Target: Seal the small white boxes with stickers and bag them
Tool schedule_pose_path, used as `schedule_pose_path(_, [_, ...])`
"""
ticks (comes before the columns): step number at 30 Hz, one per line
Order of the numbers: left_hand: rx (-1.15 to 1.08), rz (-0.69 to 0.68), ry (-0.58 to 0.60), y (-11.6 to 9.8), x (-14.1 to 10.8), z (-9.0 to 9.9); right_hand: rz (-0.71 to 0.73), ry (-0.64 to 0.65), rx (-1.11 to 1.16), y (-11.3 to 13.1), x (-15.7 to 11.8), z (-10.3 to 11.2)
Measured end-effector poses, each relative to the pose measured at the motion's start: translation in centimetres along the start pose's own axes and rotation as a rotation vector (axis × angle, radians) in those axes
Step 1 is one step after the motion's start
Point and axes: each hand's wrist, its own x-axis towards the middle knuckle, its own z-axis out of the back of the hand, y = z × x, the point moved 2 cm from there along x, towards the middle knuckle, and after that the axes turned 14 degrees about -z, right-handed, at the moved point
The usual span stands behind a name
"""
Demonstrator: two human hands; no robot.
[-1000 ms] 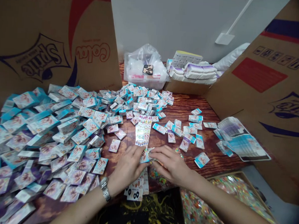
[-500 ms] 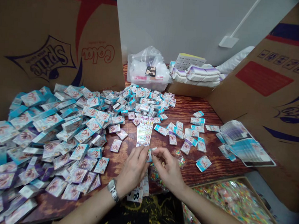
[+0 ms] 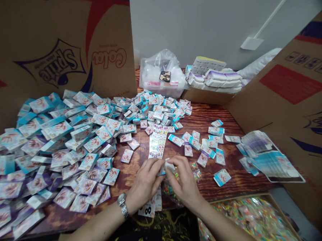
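Observation:
My left hand [image 3: 146,181] and my right hand [image 3: 183,180] meet over the reddish wooden table, pinching a small blue-and-white card packet [image 3: 165,168] between their fingers. Its lower part is hidden by my fingers. A tall sticker sheet [image 3: 158,142] lies just beyond my fingertips. Under my right hand lies a clear bag of colourful pieces [image 3: 177,186]. Printed strips [image 3: 148,208] stick out below my left hand. To the left spreads a large heap of small packets with a hand print [image 3: 67,148]. A metal wristwatch [image 3: 122,204] sits on my left wrist.
Several loose packets [image 3: 200,147] lie right of my hands, beside a stack of printed sheets [image 3: 272,162]. Bottom right stands a tray of glittery colourful pieces [image 3: 252,226]. Printed cardboard panels [image 3: 59,57] stand around the table, with a plastic tub [image 3: 163,75] at the back.
My hands have drawn closer together, and my right fingers now cover more of the small packet. The whole view has shifted slightly with my head.

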Motion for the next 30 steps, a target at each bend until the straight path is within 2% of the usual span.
schedule_pose_path(2, [0.03,-0.005,0.004,0.1,-0.2,-0.1,-0.147,-0.017,0.136,-0.4,0.0,-0.6])
schedule_pose_path(5, [0.09,-0.02,0.01,0.2,-0.3,-0.1,-0.31,0.04,0.369,-0.7,-0.1,-1.4])
schedule_pose_path(11, [0.193,-0.028,0.01,0.2,-0.2,-0.2,-0.404,0.084,0.557,-0.2,-0.2,-1.5])
schedule_pose_path(16, [0.24,-0.042,-0.02,0.0,-0.3,-0.5,-0.431,0.01,0.537,-0.2,0.1,-1.8])
schedule_pose_path(21, [0.309,-0.032,0.012,0.2,-0.7,-1.0,-0.37,-0.064,0.364,-0.2,0.3,-1.9])
schedule_pose_path(30, [0.458,0.044,0.086,0.7,-0.6,-2.2,-0.008,-0.205,-0.052,0.5,-1.7,-2.3])
